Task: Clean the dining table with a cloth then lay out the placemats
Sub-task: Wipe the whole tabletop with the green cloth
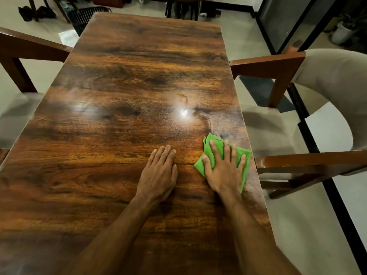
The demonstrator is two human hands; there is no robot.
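Head view, looking down the table [119, 96], whose long axis runs straight away from the camera. Its dark, glossy wood top shows two bright light reflections near mid-length.

Cloth [210, 143]: green and crumpled, lying flat on the table at the near right. Its right margin reaches the table's right edge. One corner points toward the far end of the table and another toward the left. As far as the covering hand allows a reading, the long axis runs roughly along the table's length.

Right hand [224, 167]: palm down on the cloth, pressing it to the wood. The fingers [214, 153] are straight, spread apart and aimed at the far end; they do not curl round the fabric.

Left hand [160, 169]: just beside the cloth but apart from it, resting palm down on bare wood. Its fingers are straight and held together, pointing the same way, and it holds nothing.

Surroundings: a chair [327, 76] with a pale padded back and wooden arms stands at the right side. A second chair [29, 46] stands at the left. On the floor at far right is a white pot [340, 33] with a plant in it, blurred.
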